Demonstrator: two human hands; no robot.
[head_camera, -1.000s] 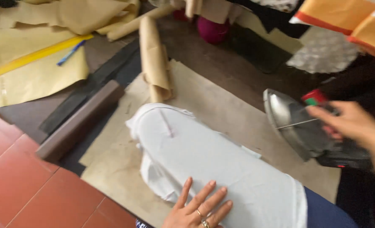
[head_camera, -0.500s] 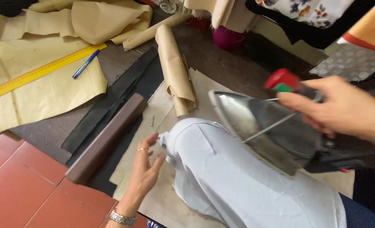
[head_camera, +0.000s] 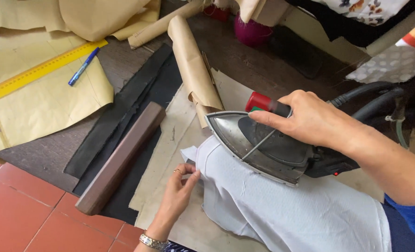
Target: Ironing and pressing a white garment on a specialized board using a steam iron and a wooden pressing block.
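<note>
Right hand (head_camera: 312, 119) gripping iron (head_camera: 268, 144) on white cloth (head_camera: 282, 205), left hand (head_camera: 179, 191) pinching edge

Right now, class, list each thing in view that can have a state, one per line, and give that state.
Silver steam iron: tilted, sole partly lifted, gripped by right hand.
White fabric piece: spread out, edge pinched by left hand.
Brown paper roll: partly unrolled.
Blue pen: lying on paper.
Yellow ruler: lying flat.

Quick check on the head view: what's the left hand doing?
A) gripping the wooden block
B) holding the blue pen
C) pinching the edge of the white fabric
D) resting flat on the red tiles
C: the left hand has its fingers on the near edge of the white fabric, while the right hand grips the iron on top of it.
</note>
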